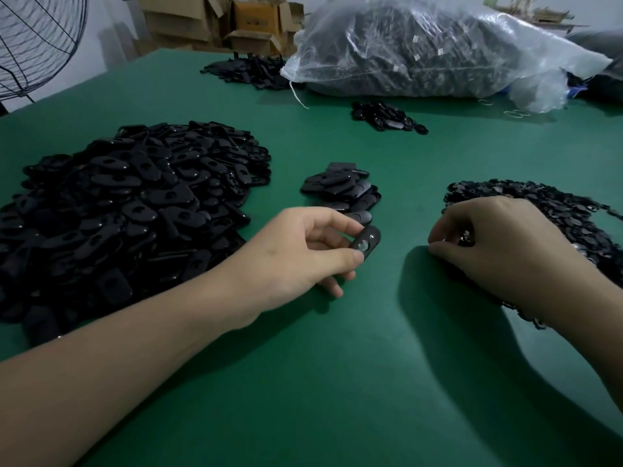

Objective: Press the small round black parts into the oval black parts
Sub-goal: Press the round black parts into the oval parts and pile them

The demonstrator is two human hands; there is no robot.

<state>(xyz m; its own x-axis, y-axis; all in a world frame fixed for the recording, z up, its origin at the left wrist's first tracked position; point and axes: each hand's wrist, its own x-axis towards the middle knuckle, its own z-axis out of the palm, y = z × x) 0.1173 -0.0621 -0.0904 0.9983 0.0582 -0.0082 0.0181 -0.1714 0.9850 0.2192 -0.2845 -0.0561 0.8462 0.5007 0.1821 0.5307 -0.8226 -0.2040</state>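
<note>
Heap of oval parts (128, 210) left, pile of round parts (539, 210) right. Near centre, left hand (303, 251) pinches one oval part (365, 242) by its edges; right hand (499, 241) pinches a round part (467, 235). Likely light, stiff, slick plastic: grip the rims

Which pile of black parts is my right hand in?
The pile of small round parts on the far right; your right hand rests on its edge, pinching one. The other piles lie farther left.

A wire fan (33, 38) stands far left, cardboard boxes (256, 18) behind the green table (337, 382).
</note>
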